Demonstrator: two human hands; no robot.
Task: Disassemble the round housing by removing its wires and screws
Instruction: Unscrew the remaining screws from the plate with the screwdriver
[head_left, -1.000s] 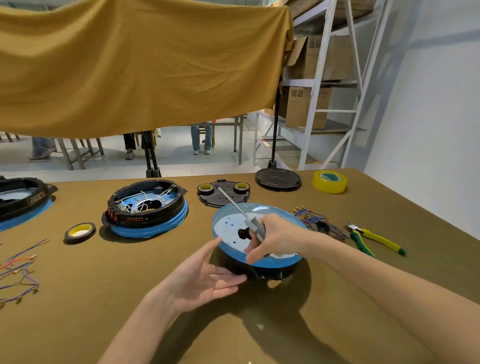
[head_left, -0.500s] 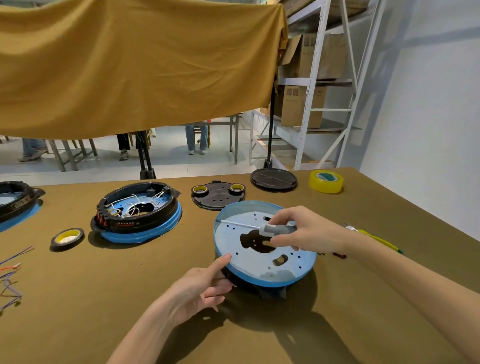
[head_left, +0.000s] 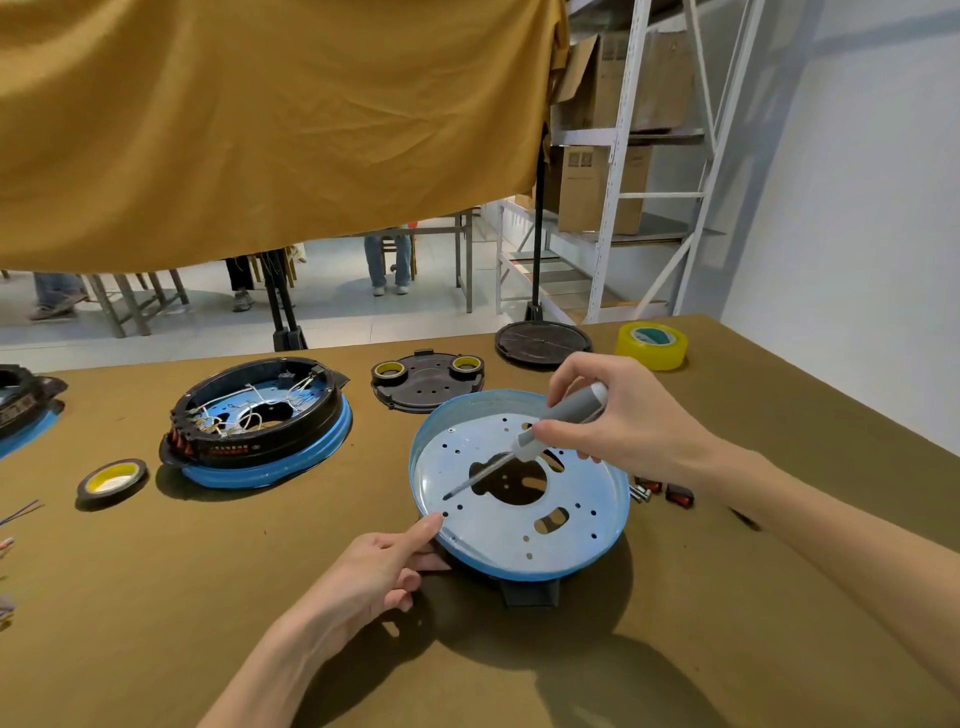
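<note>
Blue-rimmed round housing (head_left: 519, 499) sits near the middle of the brown table (head_left: 156, 597), open face up, perforated metal plate showing, black tab poking out at its near edge. My right hand (head_left: 623, 431) is wrapped round the grey handle of the screwdriver (head_left: 540, 434); a second ago the shaft pointed up and away from the plate, half a second ago it lay roughly flat across it, now it angles down-left with the tip at or just above a hole near the left part of the plate. Can't tell if the tip is seated in a screw head. My left hand (head_left: 379, 571) has moved in from hovering open beside the housing: thumb now on the near-left rim, fingers curled under the edge, so it's gripping the housing to brace it. Read: I've gone from repositioning to lining up on a screw; no wires visible inside this unit, so screws look like what's left here. A second housing (head_left: 260, 421) further left is full of white wires, untouched. Loose screws and small red parts (head_left: 660, 491) lie just right of the housing, partly behind my wrist. Black cover plate (head_left: 428, 382) behind, with two tape rolls on it; yellow tape roll (head_left: 652, 345) far right, another tape roll (head_left: 111, 480) left. Labels: there's light print on the second housing's black side and on the cardboard boxes (head_left: 597, 187) on the shelf, all too small to read. No brand legible anywhere.
</note>
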